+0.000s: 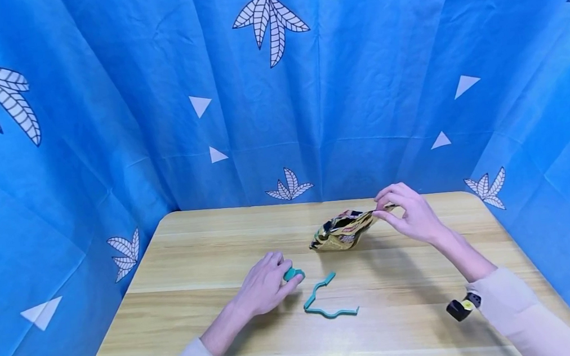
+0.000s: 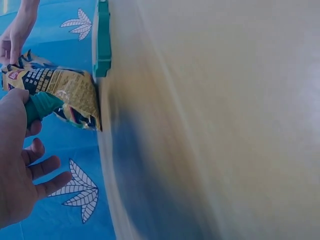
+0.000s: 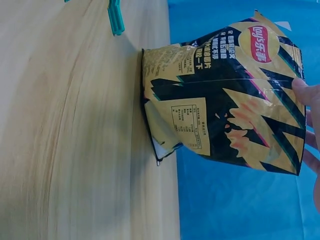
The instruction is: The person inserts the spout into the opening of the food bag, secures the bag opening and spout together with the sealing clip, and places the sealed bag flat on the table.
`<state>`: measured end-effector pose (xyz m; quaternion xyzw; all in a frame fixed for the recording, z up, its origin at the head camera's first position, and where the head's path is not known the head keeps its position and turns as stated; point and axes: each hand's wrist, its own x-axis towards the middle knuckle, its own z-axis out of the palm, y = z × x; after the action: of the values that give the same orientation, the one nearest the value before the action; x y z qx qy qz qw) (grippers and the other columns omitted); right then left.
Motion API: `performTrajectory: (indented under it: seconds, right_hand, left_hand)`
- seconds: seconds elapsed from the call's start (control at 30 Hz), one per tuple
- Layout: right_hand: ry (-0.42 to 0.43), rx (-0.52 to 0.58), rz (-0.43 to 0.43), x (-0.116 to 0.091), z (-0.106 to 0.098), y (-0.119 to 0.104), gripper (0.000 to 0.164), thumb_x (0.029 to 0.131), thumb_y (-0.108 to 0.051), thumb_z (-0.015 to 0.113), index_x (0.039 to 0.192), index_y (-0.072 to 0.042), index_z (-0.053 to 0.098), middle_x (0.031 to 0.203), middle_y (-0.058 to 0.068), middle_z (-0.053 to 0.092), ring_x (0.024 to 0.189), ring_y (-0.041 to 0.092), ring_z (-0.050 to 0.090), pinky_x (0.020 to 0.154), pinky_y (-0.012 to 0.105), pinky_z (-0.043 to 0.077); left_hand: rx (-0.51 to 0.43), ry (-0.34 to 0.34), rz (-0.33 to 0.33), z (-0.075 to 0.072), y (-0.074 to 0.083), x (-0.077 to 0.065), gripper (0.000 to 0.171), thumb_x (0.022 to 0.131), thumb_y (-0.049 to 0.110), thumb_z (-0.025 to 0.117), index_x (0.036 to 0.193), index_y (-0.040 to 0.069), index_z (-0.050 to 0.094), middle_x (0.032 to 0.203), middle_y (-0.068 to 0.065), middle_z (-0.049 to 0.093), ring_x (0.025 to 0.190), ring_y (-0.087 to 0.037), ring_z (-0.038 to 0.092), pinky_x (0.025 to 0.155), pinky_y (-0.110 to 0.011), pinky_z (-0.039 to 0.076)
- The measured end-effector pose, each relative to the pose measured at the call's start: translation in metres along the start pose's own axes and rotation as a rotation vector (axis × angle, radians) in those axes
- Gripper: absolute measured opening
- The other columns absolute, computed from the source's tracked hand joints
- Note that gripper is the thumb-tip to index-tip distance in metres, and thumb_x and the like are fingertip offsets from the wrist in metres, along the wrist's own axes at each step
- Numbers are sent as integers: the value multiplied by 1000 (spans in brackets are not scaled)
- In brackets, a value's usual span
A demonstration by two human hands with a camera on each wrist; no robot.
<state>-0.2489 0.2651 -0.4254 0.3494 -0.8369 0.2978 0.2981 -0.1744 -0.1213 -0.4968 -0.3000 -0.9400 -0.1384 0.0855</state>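
Observation:
My right hand [image 1: 407, 212] pinches one end of a gold-and-black bag of potato chips [image 1: 343, 232] between thumb and fingers. The bag slants up toward that hand, with its lower end at the wooden table. In the right wrist view, the chip bag [image 3: 225, 100] shows a red Lay's logo by the gripped end. My left hand [image 1: 264, 284] pinches a small green spout-like piece [image 2: 42, 106] between thumb and forefinger, its other fingers spread apart. Just right of that hand lies a teal bag clip [image 1: 316, 306], unfolded into a V with a curved bulge in each arm.
The light wooden table [image 1: 195, 253] has rounded far corners. Blue curtains [image 1: 383, 79] with white leaves and triangles hang behind it and at both sides. Black wrist cameras [image 1: 461, 307] sit at the light sleeves.

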Motion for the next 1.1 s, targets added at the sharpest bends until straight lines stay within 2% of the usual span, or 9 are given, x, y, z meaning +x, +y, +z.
performTrajectory:
  seconds: [0.47, 0.77, 1.1]
  right_hand:
    - [17, 40, -76, -1, 3, -10, 26, 74, 2, 87, 85, -17, 72, 99, 4, 74, 100, 21, 63, 88, 25, 47]
    - [5, 63, -85, -2, 7, -19, 24, 76, -1, 87, 85, -17, 71, 99, 7, 75, 101, 22, 64, 90, 25, 48]
    - [-18, 57, -85, -4, 7, -27, 22, 78, -4, 87, 86, -18, 71, 102, 4, 74, 105, 22, 64, 96, 22, 47]
  left_hand:
    - [8, 34, 8, -3, 3, 10, 37, 107, 54, 52, 90, 21, 59, 92, 5, 48, 86, -10, 40, 72, -21, 37]
    - [36, 47, 36, -7, -6, 12, 35, 107, 51, 54, 99, 19, 65, 97, 2, 52, 92, -12, 46, 79, -26, 45]
    - [59, 76, 95, -9, -12, 23, 34, 106, 52, 55, 94, 20, 61, 93, 4, 50, 85, -10, 44, 72, -21, 39]
